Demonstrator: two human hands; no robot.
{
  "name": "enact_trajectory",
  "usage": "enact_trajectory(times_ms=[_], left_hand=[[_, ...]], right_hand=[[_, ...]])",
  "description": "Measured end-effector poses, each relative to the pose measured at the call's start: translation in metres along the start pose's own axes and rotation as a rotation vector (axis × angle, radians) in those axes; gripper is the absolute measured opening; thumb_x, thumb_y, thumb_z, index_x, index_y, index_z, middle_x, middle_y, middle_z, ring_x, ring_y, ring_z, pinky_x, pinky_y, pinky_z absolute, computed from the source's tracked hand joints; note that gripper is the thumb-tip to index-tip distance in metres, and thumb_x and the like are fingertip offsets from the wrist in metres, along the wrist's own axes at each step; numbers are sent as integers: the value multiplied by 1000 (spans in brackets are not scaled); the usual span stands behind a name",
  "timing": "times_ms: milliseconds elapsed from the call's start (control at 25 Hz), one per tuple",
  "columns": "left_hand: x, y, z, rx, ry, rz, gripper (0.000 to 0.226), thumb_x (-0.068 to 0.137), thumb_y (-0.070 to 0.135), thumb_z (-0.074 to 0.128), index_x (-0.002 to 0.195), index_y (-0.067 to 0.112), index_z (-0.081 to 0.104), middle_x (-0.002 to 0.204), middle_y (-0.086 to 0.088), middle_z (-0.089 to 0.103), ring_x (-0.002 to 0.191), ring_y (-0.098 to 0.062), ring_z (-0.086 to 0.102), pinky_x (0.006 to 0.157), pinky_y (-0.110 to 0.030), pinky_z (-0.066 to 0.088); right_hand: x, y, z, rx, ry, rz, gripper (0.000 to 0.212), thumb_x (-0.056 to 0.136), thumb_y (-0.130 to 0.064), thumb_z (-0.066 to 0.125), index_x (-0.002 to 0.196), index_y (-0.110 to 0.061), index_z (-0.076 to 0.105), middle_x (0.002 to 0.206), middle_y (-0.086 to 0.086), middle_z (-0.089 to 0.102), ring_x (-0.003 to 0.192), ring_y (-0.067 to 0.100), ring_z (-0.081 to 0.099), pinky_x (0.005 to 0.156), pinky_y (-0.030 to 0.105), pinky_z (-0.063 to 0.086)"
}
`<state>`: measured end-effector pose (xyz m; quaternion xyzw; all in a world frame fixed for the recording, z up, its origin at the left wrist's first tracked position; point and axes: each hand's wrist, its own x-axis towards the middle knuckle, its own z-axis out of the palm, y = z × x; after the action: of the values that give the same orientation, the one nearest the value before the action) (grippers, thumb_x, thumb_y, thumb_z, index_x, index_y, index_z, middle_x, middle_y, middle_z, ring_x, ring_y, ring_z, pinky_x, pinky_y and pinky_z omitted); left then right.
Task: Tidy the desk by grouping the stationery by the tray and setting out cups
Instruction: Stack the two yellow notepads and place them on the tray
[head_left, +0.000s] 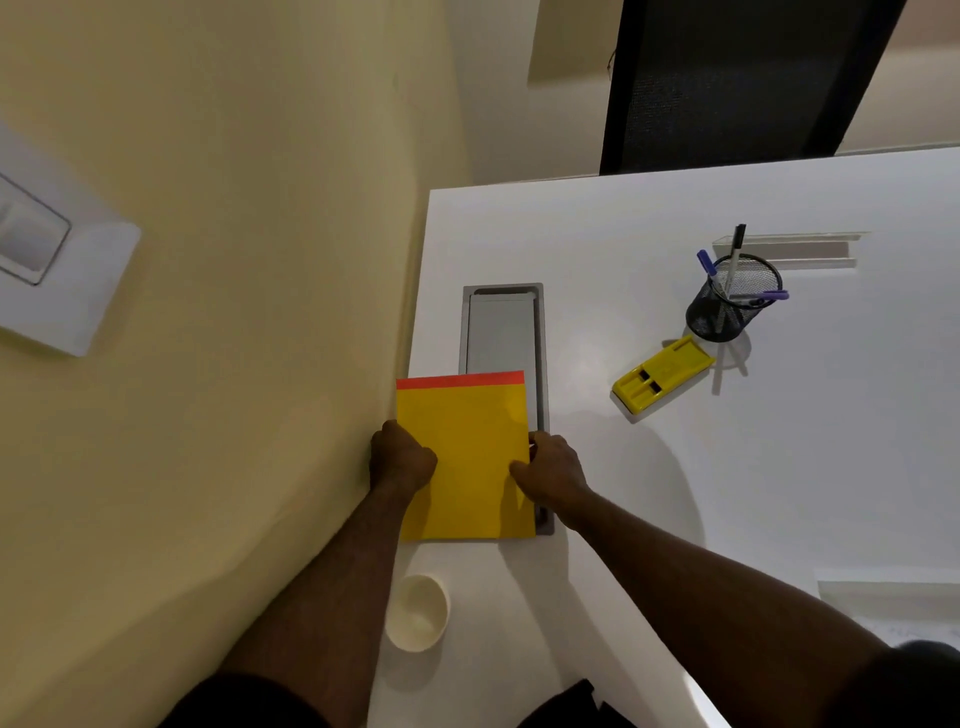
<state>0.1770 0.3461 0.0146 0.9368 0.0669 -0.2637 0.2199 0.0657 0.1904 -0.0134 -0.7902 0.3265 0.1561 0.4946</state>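
Note:
A yellow notepad (465, 457) with a red top strip lies at the desk's left edge, covering the near half of a grey recessed tray (501, 327). My left hand (401, 457) grips the pad's left edge and my right hand (550, 473) holds its right edge. A cream paper cup (418, 613) stands upright near the left edge, just below the pad. Farther right, a black mesh pen holder (730, 306) holds several pens, and a yellow stapler-like block (662, 374) lies in front of it.
The white desk (805, 467) ends at a beige wall on the left. A clear acrylic stand (795, 249) sits behind the pen holder. A black chair back (737, 78) rises beyond the far edge. A white wall switch plate (47, 249) is at far left.

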Motion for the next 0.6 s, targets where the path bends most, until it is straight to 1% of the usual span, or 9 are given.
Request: enact_trajectory(times_ms=[120,240,280,320,400,440,480,520,600], left_hand=[[2,4,6,140,-57,-24,68,84,10,64,141,3,27,129,-22,49,110,-37,56,86,-43,53],[0,3,15,217,-82,-10,79,84,20,67,146,6,19,137,-23,39,114,-38,53,84,-40,51],[0,1,17,238,-86,2,82,84,24,68,147,6,18,139,-23,36,116,-39,51,84,-41,51],[1,-1,19,252,-89,12,85,83,29,69,147,7,18,140,-23,35,117,-40,50,86,-41,50],[4,-5,22,269,-97,26,91,81,37,71,148,8,17,142,-23,33,120,-41,48,88,-43,50],[6,-5,22,278,-102,30,94,79,41,72,148,9,17,142,-23,32,122,-41,47,89,-43,49],[8,-6,22,289,-105,34,97,78,44,74,148,10,18,142,-23,33,122,-41,46,90,-44,49],[9,-5,22,301,-106,39,98,76,46,75,148,10,19,141,-22,33,122,-41,47,90,-44,49],[10,-3,22,322,-109,43,97,74,48,77,146,10,24,138,-22,34,119,-40,49,89,-43,49]], right_hand=[[4,2,3,-94,-29,24,38,87,-25,63,119,-6,53,118,16,58,104,28,56,92,39,50],[5,1,3,-72,-8,-7,48,86,-22,64,128,-8,48,123,15,55,110,27,54,86,30,44],[4,1,-1,-75,40,-50,50,86,-20,65,131,-9,47,125,15,53,112,27,53,85,29,42],[3,3,-9,-133,131,-129,51,85,-19,65,132,-10,47,126,15,53,112,28,52,84,29,42],[8,10,-34,-401,370,-329,51,82,-15,66,130,-11,49,127,15,54,114,31,51,88,36,45],[14,17,-52,-550,457,-389,54,80,-11,65,132,-11,48,131,17,53,118,34,50,95,41,44],[21,25,-73,-700,489,-390,59,80,-8,61,136,-12,45,137,18,49,125,37,45,103,45,38],[29,34,-96,-834,477,-348,63,81,-7,56,141,-14,38,145,18,42,133,37,38,109,47,31],[46,50,-136,-1004,397,-208,67,87,-11,48,148,-22,23,154,14,28,143,35,23,115,47,20]])
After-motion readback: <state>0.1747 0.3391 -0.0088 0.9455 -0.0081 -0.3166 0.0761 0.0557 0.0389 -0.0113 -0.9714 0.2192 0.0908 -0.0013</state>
